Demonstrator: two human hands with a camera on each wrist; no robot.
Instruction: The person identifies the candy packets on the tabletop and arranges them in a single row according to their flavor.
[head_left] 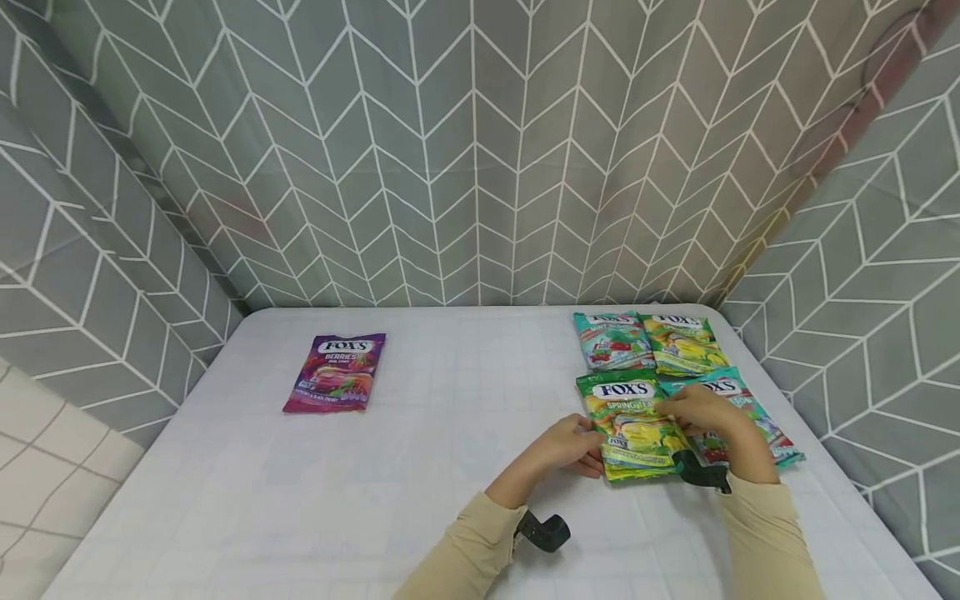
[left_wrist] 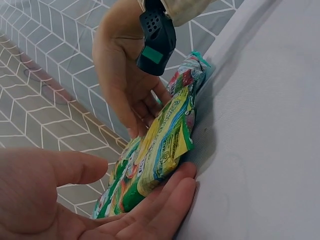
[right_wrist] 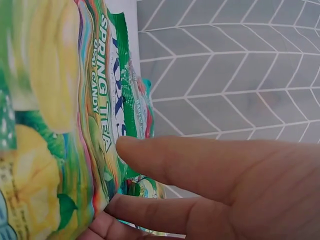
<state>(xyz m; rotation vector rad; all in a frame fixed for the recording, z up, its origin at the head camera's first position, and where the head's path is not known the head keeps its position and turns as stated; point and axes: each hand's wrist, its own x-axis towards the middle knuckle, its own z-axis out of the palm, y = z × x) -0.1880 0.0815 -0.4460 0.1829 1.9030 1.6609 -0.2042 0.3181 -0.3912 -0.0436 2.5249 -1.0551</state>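
Observation:
A green and yellow Fox's Spring Tea candy bag (head_left: 632,425) lies at the right of the table between both hands. My left hand (head_left: 564,446) touches its left edge; in the left wrist view the fingers (left_wrist: 165,200) reach along and under that edge, thumb raised off the bag. From the other side, my right hand (head_left: 708,412) pinches the bag's right edge, the thumb (right_wrist: 145,155) on its printed front and the other fingers partly hidden beneath. Under the right hand lies a teal candy bag (head_left: 765,417), partly covered.
Behind them lie another teal candy bag (head_left: 615,342) and a second yellow-green candy bag (head_left: 684,343), side by side. A purple Fox's Berries bag (head_left: 337,372) sits far left on the white table (head_left: 300,500). Patterned grey cloth walls (head_left: 480,167) enclose the back and sides.

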